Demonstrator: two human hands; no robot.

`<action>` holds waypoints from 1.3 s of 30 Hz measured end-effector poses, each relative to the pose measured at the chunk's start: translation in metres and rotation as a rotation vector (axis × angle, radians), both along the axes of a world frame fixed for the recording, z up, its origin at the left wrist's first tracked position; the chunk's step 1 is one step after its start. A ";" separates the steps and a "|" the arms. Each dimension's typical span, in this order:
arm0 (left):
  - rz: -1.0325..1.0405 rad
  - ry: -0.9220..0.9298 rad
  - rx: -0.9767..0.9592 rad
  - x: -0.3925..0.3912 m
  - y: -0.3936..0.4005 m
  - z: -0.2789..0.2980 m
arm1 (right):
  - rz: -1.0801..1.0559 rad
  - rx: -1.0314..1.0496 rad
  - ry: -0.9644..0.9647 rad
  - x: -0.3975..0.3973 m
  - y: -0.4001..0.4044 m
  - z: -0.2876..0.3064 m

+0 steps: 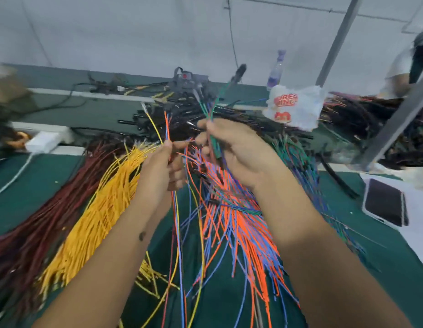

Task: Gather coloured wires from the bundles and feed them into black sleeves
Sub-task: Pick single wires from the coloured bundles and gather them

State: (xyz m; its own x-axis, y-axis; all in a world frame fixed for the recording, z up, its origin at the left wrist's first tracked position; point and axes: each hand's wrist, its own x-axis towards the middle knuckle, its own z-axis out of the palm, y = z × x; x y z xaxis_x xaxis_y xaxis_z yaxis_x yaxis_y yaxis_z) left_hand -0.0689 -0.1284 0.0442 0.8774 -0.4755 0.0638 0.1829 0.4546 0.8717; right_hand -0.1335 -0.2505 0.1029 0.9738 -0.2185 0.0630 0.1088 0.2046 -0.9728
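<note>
Pinching thin yellow, orange and blue wires [166, 129]: left hand [158, 169]. Gripping green wires [209, 110]: right hand [231, 152]. Glossy yellow bundle [99, 209] fanned left on green surface [28, 192].

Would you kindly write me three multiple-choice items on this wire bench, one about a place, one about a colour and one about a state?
1. Where does the dark-screened phone lie?
A. on the white sheet at the right
B. on the yellow wire bundle
C. beside the white charger at the left

2. Which colour is the wire bundle directly right of the dark red bundle?
A. green
B. yellow
C. white

3. What is the right hand doing?
A. lying flat on the green mat
B. hanging idle
C. gripping green wires

Answers: 1 A, the phone rests on white sheet at the right edge; 2 B, yellow strands lie beside the red ones; 3 C, its fingers curl round green wires.
</note>
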 end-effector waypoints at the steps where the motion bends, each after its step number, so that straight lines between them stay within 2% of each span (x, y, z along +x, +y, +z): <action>1: 0.011 -0.007 0.013 0.002 0.003 -0.002 | -0.043 -0.053 -0.002 0.004 0.009 -0.004; 6: 0.041 -0.029 0.090 0.003 0.005 -0.015 | -0.281 -0.294 0.052 0.018 0.035 -0.029; 11: 0.089 -0.051 0.161 -0.007 -0.008 -0.019 | -0.315 -0.102 0.068 0.021 0.031 -0.041; 14: 0.079 -0.080 0.222 -0.011 -0.012 -0.020 | -0.316 -0.088 0.109 0.018 0.023 -0.042; 19: -0.101 -0.002 0.155 -0.015 -0.009 -0.018 | -0.389 -0.151 0.074 0.018 0.008 -0.047; 26: -0.194 0.004 0.090 -0.015 -0.008 -0.018 | -0.231 -0.238 0.060 0.012 0.005 -0.054; 29: -0.219 0.026 0.150 -0.016 -0.010 -0.019 | -0.279 -0.235 0.034 0.015 0.008 -0.053; 32: -0.278 0.022 0.223 -0.021 -0.010 -0.022 | -0.260 -0.107 0.040 0.023 0.011 -0.045; 35: -0.383 0.091 0.157 -0.024 -0.008 -0.019 | -0.243 -0.001 0.052 0.031 0.012 -0.040; 39: -0.432 0.121 0.166 -0.021 -0.008 -0.012 | -0.177 0.066 0.059 0.033 0.009 -0.040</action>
